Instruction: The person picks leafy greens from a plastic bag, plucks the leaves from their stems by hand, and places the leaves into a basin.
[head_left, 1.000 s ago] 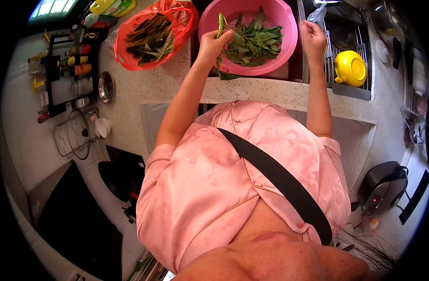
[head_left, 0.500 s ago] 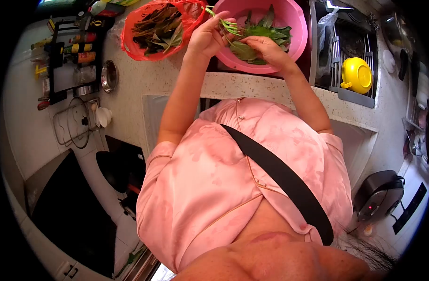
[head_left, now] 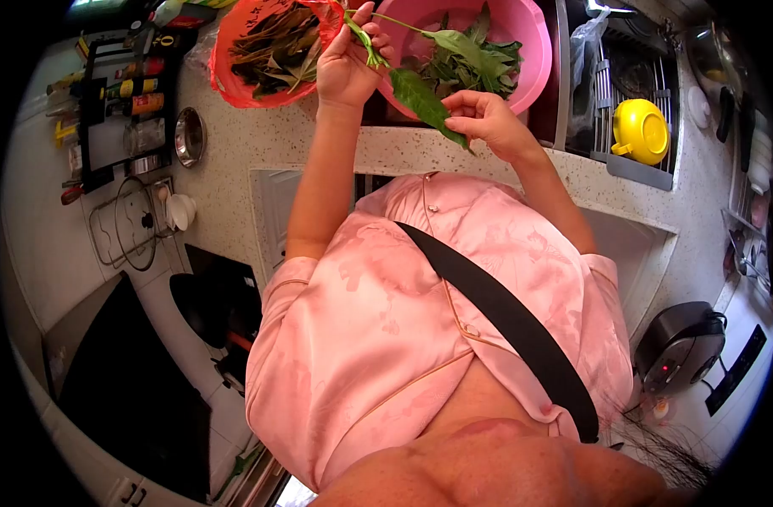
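Note:
My left hand [head_left: 350, 69] is closed around a small bunch of green leaf stems [head_left: 368, 44], held between the red bag and the pink basin. From there a long green leaf [head_left: 420, 100] slants down to the right. My right hand [head_left: 486, 122] pinches this leaf near its pointed end, in front of the basin's near rim. Inside the pink basin [head_left: 534, 63] lies a heap of green leaves [head_left: 479, 63]; another leaf on a long stem stretches from the left hand over it. A red plastic bag [head_left: 220, 72] beside the left hand holds brownish, wilted stalks and leaves [head_left: 277, 51].
Right of the basin is a dish rack [head_left: 640, 176] with a yellow bowl [head_left: 640, 133]. A metal bowl [head_left: 190, 137] stands on the speckled counter [head_left: 234, 139] at left, near a rack of bottles [head_left: 141, 97]. A dark appliance [head_left: 680, 346] sits at lower right.
My left hand has shifted slightly left. My right hand has come down toward me, and the leaf now extends past the basin's near rim.

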`<action>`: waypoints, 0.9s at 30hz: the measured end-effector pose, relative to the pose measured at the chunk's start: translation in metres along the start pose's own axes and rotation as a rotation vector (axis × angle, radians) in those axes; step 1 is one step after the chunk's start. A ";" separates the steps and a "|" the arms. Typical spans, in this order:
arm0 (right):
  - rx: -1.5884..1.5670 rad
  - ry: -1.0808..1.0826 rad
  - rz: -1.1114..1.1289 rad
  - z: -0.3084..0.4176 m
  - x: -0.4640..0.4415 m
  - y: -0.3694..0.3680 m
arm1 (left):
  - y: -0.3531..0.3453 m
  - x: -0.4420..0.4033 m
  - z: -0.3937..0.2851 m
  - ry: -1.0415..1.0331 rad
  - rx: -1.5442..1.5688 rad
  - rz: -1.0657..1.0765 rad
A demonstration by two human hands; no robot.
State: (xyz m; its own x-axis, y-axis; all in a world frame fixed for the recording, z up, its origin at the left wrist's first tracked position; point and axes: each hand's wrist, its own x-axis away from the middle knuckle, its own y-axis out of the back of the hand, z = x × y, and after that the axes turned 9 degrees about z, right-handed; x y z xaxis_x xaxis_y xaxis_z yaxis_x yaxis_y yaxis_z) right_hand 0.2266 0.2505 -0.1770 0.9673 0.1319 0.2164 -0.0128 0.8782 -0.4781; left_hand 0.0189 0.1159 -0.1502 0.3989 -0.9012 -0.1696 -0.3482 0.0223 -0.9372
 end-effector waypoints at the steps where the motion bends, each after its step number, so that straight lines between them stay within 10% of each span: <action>1: -0.021 0.020 -0.006 0.000 0.002 -0.001 | 0.001 0.001 0.000 0.002 0.001 -0.001; 18: 0.009 0.077 -0.077 -0.001 0.032 0.009 | 0.027 0.015 0.020 0.017 0.112 -0.171; 24: 0.723 0.385 -0.531 0.000 0.017 0.022 | 0.021 0.018 0.027 0.062 0.159 -0.101; 27: 0.352 0.371 -0.350 0.000 0.002 0.019 | 0.013 0.015 0.032 0.081 0.133 -0.124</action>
State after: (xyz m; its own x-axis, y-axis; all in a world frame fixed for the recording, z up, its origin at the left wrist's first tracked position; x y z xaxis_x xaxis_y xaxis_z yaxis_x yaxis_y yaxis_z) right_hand 0.2278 0.2675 -0.1853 0.9521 -0.3042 -0.0309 0.2994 0.9479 -0.1086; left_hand 0.0479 0.1164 -0.1750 0.3601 -0.9324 -0.0301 -0.1830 -0.0389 -0.9823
